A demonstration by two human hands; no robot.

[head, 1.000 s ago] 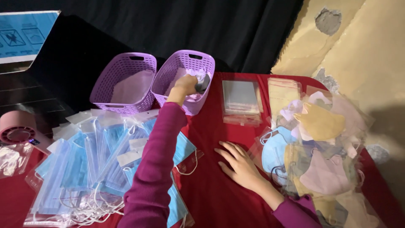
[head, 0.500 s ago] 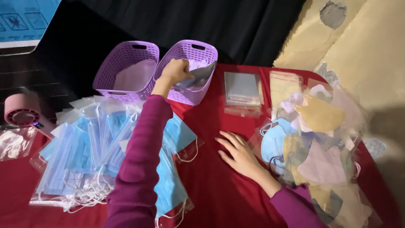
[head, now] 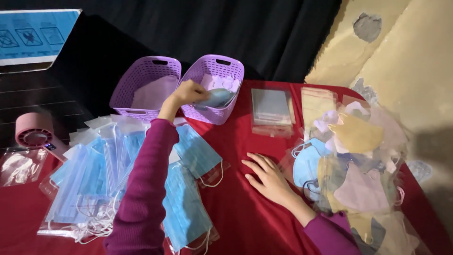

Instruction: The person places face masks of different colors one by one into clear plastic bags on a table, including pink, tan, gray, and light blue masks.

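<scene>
Grey-blue mask [head: 218, 97] lying across right basket [head: 231, 71], left hand [head: 188, 92] fingers pinching its near end; right hand [head: 266, 174] resting on table [head: 236, 208], fingers spreading flat.

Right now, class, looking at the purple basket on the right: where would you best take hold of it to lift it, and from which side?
Probably by the cut-out handle slot in the far rim of the right purple basket, coming from above and behind. The left hand, holding a grey-blue mask, crowds the near rim, and the woven walls flare outward, poor to pinch.
</scene>
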